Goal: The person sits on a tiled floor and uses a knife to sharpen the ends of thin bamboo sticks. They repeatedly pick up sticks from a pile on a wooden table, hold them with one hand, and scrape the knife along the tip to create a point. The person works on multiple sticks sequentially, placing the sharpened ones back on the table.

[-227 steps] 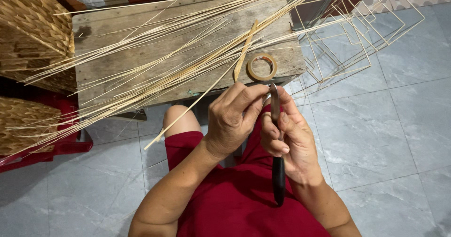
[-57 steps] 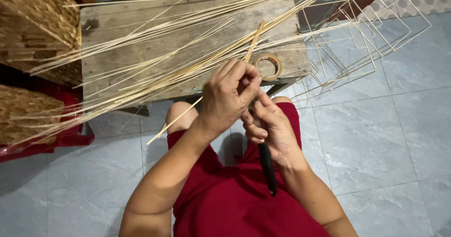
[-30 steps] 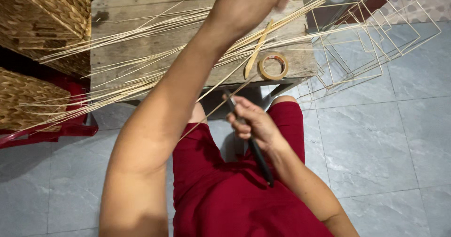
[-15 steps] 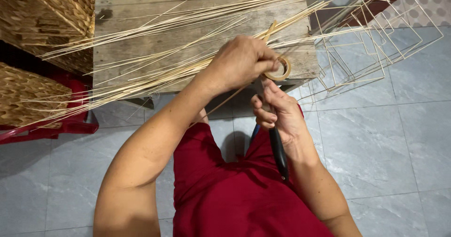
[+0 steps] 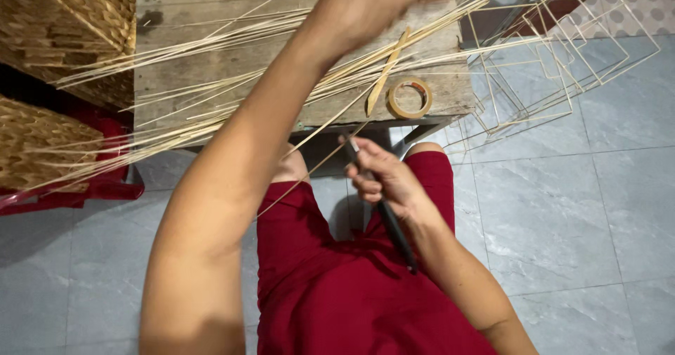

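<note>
Head view, looking down over my lap toward a low wooden bench (image 5: 211, 67) on grey tile. Half a second earlier my left hand sat close to my right hand at the near edge of the bench, by the roll of tape (image 5: 410, 98). Now my left hand (image 5: 365, 7) has swung out to the far side of the bench and lies among the thin bamboo strips (image 5: 232, 42) spread across it. The fingers are curled over the strips, but motion blur hides whether any single strip is pinched; I cannot tell. My right hand (image 5: 383, 179) has kept its place near me, above my knees, fingers wrapped firmly around a black-handled knife (image 5: 394, 228), blade end pointing toward the bench, handle trailing back over the red cloth of my lap.

One loose strip (image 5: 309, 176) slants from the bench edge down past the right hand; contact with the blade is unclear. I read the change as the work pausing at the knife while the left hand goes to the stock of strips.

To the right, square strip frames (image 5: 562, 60) lean off the bench. At far left stand woven baskets (image 5: 63, 17).
</note>
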